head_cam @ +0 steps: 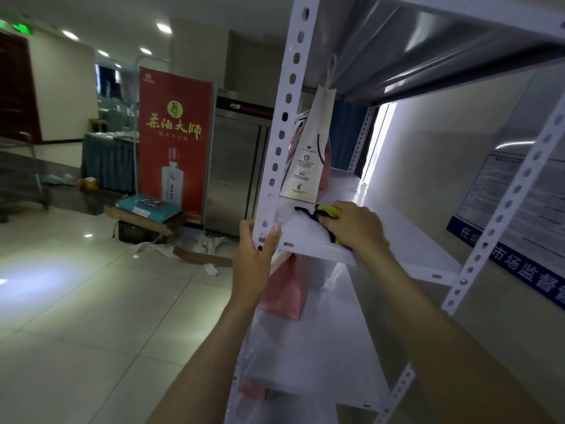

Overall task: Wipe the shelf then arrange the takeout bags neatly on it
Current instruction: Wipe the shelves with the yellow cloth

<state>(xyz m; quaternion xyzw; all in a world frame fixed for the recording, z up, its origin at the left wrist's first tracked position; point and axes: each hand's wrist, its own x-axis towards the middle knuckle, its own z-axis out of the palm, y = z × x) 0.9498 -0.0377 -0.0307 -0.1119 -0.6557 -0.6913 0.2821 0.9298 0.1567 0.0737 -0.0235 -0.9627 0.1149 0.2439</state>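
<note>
A white metal shelf (pixel 406 240) runs away from me at chest height. My right hand (pixel 354 224) presses a yellow and black cloth (pixel 328 211) onto its near left part. My left hand (pixel 253 255) grips the perforated white front post (pixel 287 117) at the shelf's corner. A white paper takeout bag (pixel 308 154) with string handles stands upright at the shelf's far left, with a pink bag (pixel 326 166) just behind it. On the shelf below stands another pink bag (pixel 284 289), partly hidden by my left forearm.
An upper shelf (pixel 428 50) hangs close overhead. A second perforated post (pixel 504 203) stands at the right, before a wall with a blue notice board (pixel 519 215). At the left are a red banner (pixel 174 142), a steel fridge (pixel 235 166) and cardboard and boxes (pixel 146 212) on the tiled floor.
</note>
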